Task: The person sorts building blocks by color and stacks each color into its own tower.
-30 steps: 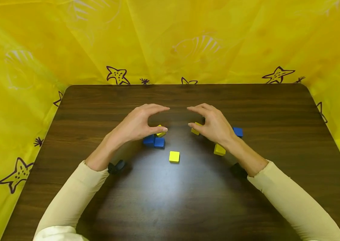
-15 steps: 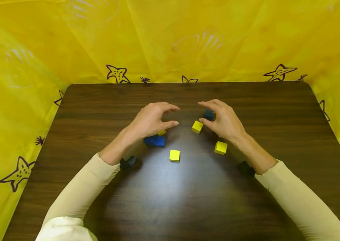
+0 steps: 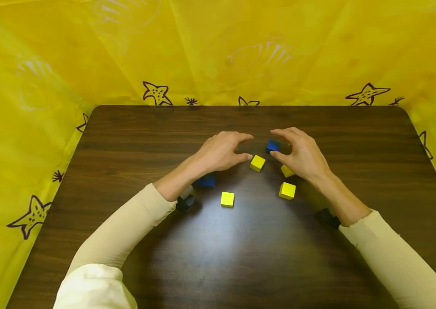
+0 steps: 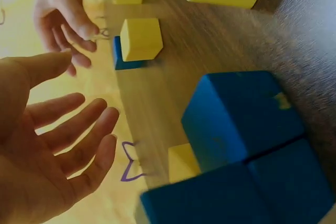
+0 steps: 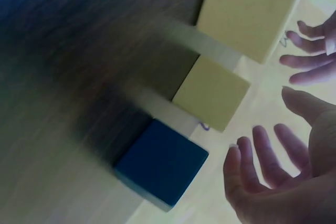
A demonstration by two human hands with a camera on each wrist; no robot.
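Note:
My left hand (image 3: pixel 223 150) hovers over the middle of the table with thumb and fingers spread apart, holding nothing; its thumb tip is near a yellow block (image 3: pixel 257 163). My right hand (image 3: pixel 303 154) is likewise spread and holds nothing. A blue block (image 3: pixel 272 146) shows in the gap between its thumb and fingers. Another yellow block (image 3: pixel 287 171) is partly covered by that hand, and a third (image 3: pixel 287 191) lies nearer the front. Under the left forearm, blue blocks (image 4: pixel 241 114) sit side by side, with a small part of a yellow block (image 4: pixel 184 163) behind them.
A single yellow block (image 3: pixel 227 199) lies on the dark wood table (image 3: pixel 218 257) in front of the hands. Yellow cloth (image 3: pixel 202 51) with sea-animal drawings hangs around the table's back and sides. Dark wrist cameras (image 3: pixel 185 201) are worn under both wrists.
Both hands have moved right, the left one further, narrowing the gap between them. The blocks stay on the table; the left arm now covers the yellow block by the blue ones.

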